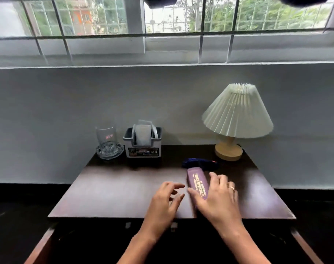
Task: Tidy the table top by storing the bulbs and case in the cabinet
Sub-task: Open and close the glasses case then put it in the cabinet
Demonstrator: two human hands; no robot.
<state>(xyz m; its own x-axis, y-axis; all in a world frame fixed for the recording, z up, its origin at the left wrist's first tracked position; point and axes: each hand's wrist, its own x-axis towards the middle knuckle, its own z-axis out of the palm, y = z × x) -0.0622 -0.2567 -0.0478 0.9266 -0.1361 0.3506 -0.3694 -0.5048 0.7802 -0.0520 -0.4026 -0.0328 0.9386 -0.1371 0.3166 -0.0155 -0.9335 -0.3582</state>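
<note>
A long purple case (197, 182) with gold lettering lies on the dark wooden cabinet top (124, 187), right of centre. My right hand (217, 199) wraps around its near end, thumb on the left side and fingers on the right. My left hand (167, 201) hovers just left of the case with fingers spread and nothing in it. No bulbs are clearly visible. Below the front edge both cabinet doors (38, 246) stand swung open, and the inside is dark.
A cream pleated lamp (236, 115) on a wooden base stands at the back right. A dark blue object (199, 162) lies just behind the case. A grey caddy (143, 141) and a glass in a glass ashtray (108, 143) stand at the back left.
</note>
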